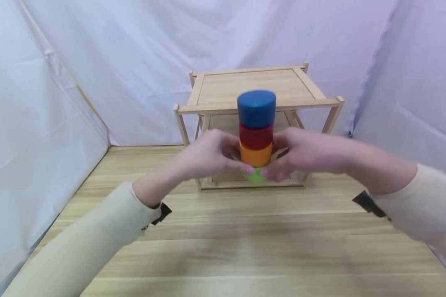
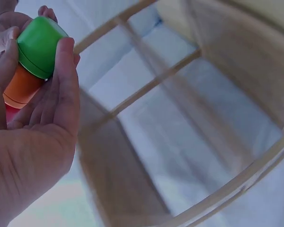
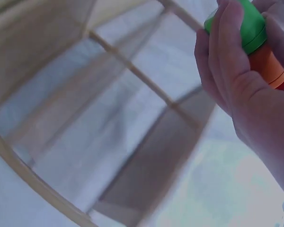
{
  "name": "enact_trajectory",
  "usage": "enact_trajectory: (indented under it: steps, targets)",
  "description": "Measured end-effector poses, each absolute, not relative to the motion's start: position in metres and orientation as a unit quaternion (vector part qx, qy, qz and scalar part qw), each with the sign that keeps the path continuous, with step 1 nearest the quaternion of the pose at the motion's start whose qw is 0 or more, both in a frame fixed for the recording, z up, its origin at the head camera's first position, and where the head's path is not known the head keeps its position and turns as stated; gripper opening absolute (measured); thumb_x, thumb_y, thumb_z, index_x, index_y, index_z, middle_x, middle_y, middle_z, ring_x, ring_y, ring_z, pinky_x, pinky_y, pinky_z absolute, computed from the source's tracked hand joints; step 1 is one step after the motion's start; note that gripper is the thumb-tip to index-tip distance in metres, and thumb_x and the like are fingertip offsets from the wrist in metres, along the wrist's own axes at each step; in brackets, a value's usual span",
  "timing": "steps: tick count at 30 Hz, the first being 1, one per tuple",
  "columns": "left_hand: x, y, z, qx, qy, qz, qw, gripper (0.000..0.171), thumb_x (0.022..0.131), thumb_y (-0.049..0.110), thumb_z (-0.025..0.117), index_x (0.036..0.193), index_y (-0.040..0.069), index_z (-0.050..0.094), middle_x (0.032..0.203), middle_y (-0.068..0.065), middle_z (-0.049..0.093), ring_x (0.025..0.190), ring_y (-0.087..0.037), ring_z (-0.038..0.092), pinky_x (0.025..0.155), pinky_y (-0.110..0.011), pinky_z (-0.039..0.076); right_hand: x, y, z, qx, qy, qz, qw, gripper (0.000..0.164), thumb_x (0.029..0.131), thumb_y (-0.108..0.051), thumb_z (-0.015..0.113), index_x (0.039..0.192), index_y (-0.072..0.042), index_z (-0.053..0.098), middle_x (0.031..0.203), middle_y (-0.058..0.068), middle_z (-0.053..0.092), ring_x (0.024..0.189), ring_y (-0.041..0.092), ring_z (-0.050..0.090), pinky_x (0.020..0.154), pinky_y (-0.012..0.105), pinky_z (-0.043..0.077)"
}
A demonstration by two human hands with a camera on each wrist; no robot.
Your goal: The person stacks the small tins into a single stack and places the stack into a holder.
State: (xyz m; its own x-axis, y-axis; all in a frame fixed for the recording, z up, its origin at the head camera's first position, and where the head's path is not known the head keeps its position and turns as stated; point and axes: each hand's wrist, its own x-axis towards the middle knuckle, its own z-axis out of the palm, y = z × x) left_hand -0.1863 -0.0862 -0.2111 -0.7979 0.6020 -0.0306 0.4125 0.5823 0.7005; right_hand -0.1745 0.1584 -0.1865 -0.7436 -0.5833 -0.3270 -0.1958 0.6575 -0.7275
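Upright in the air, in the head view, is a stack of coloured stacking cups: a blue cup on top, a red cup under it, then an orange cup and a green cup at the bottom. My left hand grips the lower part of the stack from the left. From the other side my right hand holds it too, thumbs close together at the green cup. Both wrist views show the green cup and the orange cup between curled fingers.
Behind the stack stands a low wooden rack with an upper and a lower shelf. Below the hands spreads a wood-grain floor. White cloth walls enclose the back and both sides.
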Motion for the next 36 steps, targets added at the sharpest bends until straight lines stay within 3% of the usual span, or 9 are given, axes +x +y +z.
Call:
enact_trajectory:
  steps: [8, 16, 25, 36]
  targets:
    - [-0.204, -0.085, -0.137, 0.262, 0.872, 0.376, 0.171, 0.041, 0.092, 0.024, 0.087, 0.129, 0.012, 0.073, 0.115, -0.002, 0.08, 0.102, -0.022, 0.079, 0.093, -0.035, 0.064, -0.196, 0.158, -0.122, -0.224, 0.869, -0.347, 0.271, 0.065, 0.096, -0.028, 0.081, 0.152, -0.012, 0.051, 0.142, 0.01, 0.066, 0.112, 0.029, 0.075, 0.102, 0.039, 0.062]
    - [-0.243, -0.077, -0.094, 0.257, 0.88, 0.365, 0.163, 0.055, 0.095, 0.027, 0.083, 0.143, 0.009, 0.064, 0.121, -0.007, 0.077, 0.104, -0.025, 0.077, 0.097, -0.032, 0.063, -0.244, 0.16, -0.089, -0.203, 0.867, -0.374, 0.257, 0.071, 0.099, -0.026, 0.077, 0.159, -0.012, 0.042, 0.149, 0.011, 0.057, 0.115, 0.028, 0.074, 0.1, 0.029, 0.061]
    - [-0.298, -0.069, -0.087, 0.232, 0.892, 0.354, 0.159, 0.062, 0.092, 0.03, 0.083, 0.148, 0.014, 0.062, 0.132, -0.007, 0.072, 0.112, -0.026, 0.074, 0.102, -0.028, 0.06, -0.289, 0.158, -0.084, -0.148, 0.885, -0.376, 0.229, 0.083, 0.095, -0.033, 0.08, 0.163, -0.018, 0.034, 0.148, 0.006, 0.055, 0.116, 0.023, 0.077, 0.102, 0.027, 0.059]
    - [-0.323, -0.066, -0.095, 0.192, 0.891, 0.367, 0.186, 0.064, 0.093, 0.024, 0.082, 0.152, 0.014, 0.059, 0.137, -0.007, 0.068, 0.109, -0.023, 0.074, 0.103, -0.028, 0.059, -0.314, 0.148, -0.092, -0.116, 0.886, -0.377, 0.244, 0.086, 0.099, -0.027, 0.076, 0.168, -0.018, 0.027, 0.15, 0.004, 0.051, 0.11, 0.018, 0.076, 0.103, 0.026, 0.058]
